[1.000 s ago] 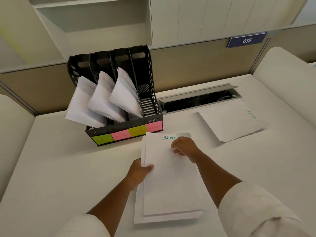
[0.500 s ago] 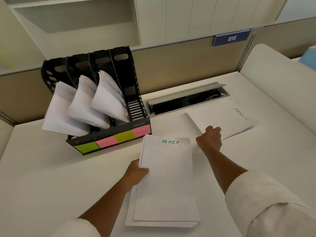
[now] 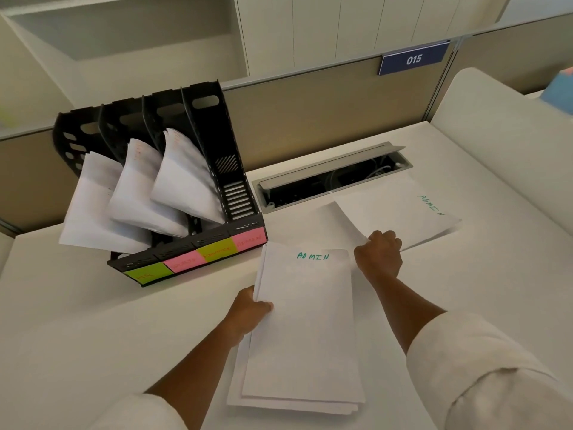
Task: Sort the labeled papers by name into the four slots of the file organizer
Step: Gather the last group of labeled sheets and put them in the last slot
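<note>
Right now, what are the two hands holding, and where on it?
The left hand grips the ADMIN stack by its left edge. The right hand pinches the loose ADMIN sheet at its near left corner.

Sticky labels on front lip of file organizer: writing too faint to read with certainty. Fingertips of right hand: tucked under near corner of loose sheet, unseen. Lower sheets of stack: covered, labels hidden. Interior of cable trough at desk's back edge: dark, contents indistinct. Coloured object at right: blurred, cut off by frame.
</note>
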`<action>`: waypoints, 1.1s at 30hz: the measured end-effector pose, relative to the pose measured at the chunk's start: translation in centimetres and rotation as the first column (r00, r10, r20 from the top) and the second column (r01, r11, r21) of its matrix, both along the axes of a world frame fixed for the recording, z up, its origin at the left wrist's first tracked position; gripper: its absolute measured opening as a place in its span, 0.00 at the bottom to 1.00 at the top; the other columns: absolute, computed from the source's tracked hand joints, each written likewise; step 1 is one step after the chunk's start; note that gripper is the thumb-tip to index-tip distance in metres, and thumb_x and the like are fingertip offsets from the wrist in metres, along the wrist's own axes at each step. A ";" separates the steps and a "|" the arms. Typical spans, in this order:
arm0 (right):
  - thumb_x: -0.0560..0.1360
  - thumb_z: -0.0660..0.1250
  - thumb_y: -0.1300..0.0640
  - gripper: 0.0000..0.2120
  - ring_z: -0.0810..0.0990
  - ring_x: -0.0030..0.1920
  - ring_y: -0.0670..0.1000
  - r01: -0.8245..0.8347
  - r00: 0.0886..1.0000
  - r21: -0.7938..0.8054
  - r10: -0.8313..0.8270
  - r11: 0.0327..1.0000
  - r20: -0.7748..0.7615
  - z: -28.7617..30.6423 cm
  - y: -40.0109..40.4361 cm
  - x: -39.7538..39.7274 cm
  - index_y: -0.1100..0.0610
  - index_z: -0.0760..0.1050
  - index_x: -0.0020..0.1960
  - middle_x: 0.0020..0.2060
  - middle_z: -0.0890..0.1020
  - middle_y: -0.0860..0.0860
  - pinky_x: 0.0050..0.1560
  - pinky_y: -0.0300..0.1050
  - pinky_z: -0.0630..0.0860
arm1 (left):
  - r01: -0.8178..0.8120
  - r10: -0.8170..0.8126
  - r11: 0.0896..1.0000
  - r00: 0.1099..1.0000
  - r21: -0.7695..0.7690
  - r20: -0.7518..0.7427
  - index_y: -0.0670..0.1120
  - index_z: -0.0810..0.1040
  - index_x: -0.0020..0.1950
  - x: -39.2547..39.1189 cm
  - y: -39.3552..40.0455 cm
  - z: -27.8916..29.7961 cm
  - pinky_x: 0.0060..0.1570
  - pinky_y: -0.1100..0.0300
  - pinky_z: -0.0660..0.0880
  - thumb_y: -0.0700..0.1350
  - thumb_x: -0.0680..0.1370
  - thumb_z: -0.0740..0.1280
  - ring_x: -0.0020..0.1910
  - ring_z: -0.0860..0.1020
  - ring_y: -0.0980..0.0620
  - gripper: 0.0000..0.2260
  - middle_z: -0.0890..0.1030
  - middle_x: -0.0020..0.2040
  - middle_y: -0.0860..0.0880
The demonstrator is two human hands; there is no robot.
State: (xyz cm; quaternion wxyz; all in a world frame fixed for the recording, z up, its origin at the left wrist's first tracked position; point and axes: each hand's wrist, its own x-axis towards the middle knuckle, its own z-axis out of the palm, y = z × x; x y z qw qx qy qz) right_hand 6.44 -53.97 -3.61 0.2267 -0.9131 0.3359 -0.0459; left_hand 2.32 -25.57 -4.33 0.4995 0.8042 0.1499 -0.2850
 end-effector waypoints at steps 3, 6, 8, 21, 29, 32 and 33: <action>0.66 0.62 0.59 0.12 0.71 0.50 0.55 0.001 1.000 0.102 -0.002 0.995 0.013 0.3 0.7 -0.2 0.58 0.73 0.49 0.46 0.75 0.53 0.45 0.47 0.71 | -0.006 0.006 1.000 1.000 -0.010 0.001 0.49 0.75 0.59 -0.4 0.2 0.1 0.53 0.52 0.78 0.40 0.76 0.69 0.52 0.80 0.45 0.13 0.81 0.54 0.46; 0.68 0.59 0.58 0.11 0.74 0.44 0.55 -0.028 0.998 0.236 0.014 0.971 0.061 0.5 1.8 -0.7 0.55 0.72 0.51 0.46 0.73 0.53 0.45 0.47 0.72 | -0.025 0.025 1.000 1.000 -0.019 0.006 0.49 0.74 0.59 -1.0 0.9 0.4 0.53 0.53 0.78 0.40 0.76 0.70 0.52 0.80 0.45 0.14 0.81 0.54 0.46; 0.73 0.57 0.59 0.08 0.75 0.44 0.55 -0.101 0.986 0.286 0.057 0.953 0.158 0.4 2.7 -1.2 0.55 0.71 0.51 0.46 0.74 0.54 0.44 0.47 0.71 | -0.038 0.038 0.999 0.999 -0.020 0.008 0.49 0.74 0.60 -1.4 1.5 0.6 0.51 0.54 0.78 0.40 0.76 0.70 0.52 0.80 0.46 0.14 0.81 0.54 0.47; 0.71 0.66 0.64 0.06 0.72 0.41 0.51 -0.358 0.842 0.795 0.537 0.490 0.048 1.8 9.9 -6.8 0.55 0.76 0.39 0.38 0.77 0.50 0.41 0.43 0.66 | -0.179 0.177 0.983 0.983 -0.030 -0.058 0.48 0.75 0.57 -3.8 6.3 1.5 0.49 0.54 0.77 0.37 0.75 0.66 0.49 0.80 0.46 0.12 0.81 0.50 0.47; 0.65 0.74 0.62 0.08 0.76 0.43 0.46 -0.396 0.363 0.791 0.871 0.467 -0.332 2.6 12.4 -7.6 0.50 0.80 0.34 0.51 0.83 0.50 0.40 0.35 0.72 | -0.340 0.328 0.938 0.934 -0.067 -0.141 0.44 0.66 0.74 -4.5 8.1 1.6 0.66 0.51 0.64 0.54 0.81 0.61 0.70 0.68 0.43 0.24 0.72 0.69 0.46; 0.64 0.76 0.61 0.08 0.80 0.49 0.47 -0.430 0.234 0.770 0.883 0.470 -0.408 2.4 13.1 -8.1 0.49 0.81 0.36 0.53 0.83 0.50 0.43 0.34 0.74 | -0.384 0.355 0.916 0.911 -0.118 -0.211 0.48 0.56 0.78 -4.7 8.5 1.6 0.73 0.46 0.55 0.68 0.77 0.54 0.76 0.58 0.43 0.36 0.59 0.78 0.45; 0.64 0.77 0.61 0.09 0.80 0.50 0.47 -0.442 0.197 0.765 0.883 0.468 -0.427 2.3 13.3 -8.1 0.49 0.82 0.39 0.51 0.83 0.49 0.45 0.35 0.75 | -0.386 0.350 0.909 0.911 -0.155 -0.217 0.49 0.55 0.78 -4.7 8.5 1.5 0.73 0.44 0.53 0.70 0.76 0.53 0.77 0.57 0.44 0.37 0.58 0.78 0.46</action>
